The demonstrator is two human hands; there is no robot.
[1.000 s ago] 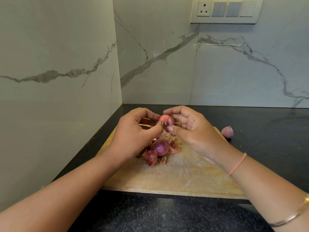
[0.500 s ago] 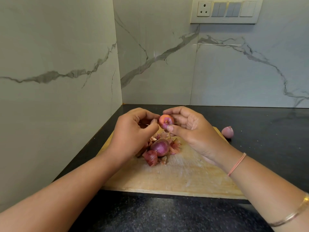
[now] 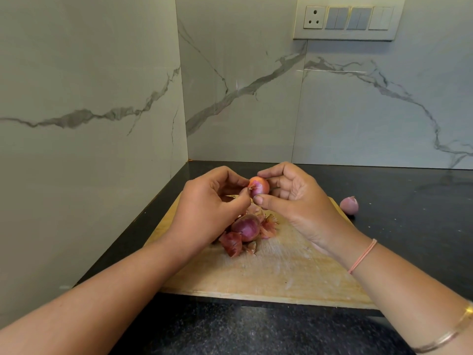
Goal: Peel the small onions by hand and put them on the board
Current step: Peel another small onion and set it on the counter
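Pale wood made up the cutting board (image 3: 281, 272), which lay on the black worktop (image 3: 409, 201) close to its back left corner, where two marble-patterned walls met. Above the board's far edge, the right hand (image 3: 294, 198) held a small onion (image 3: 259, 187) in the air, thumb under it and curled fingers over it. The left hand (image 3: 212, 208) met it from the other side, thumb and forefinger pinching the dry tuft of skin at the onion's end. Reddish papery skin covered part of that onion, with a paler purple patch showing. Toward the board's far left, a second onion (image 3: 246, 226), purple and glossy, sat among loose skins (image 3: 231, 243) that touched it. A third onion (image 3: 348, 204), pale pink, rested on the worktop just beside the board's far right corner, off the wood. A pink thread band (image 3: 362, 256) circled the right wrist, and a thin gold bangle (image 3: 450, 334) sat farther up that forearm. A switch panel (image 3: 348, 19) with a socket was fixed high on the back wall.
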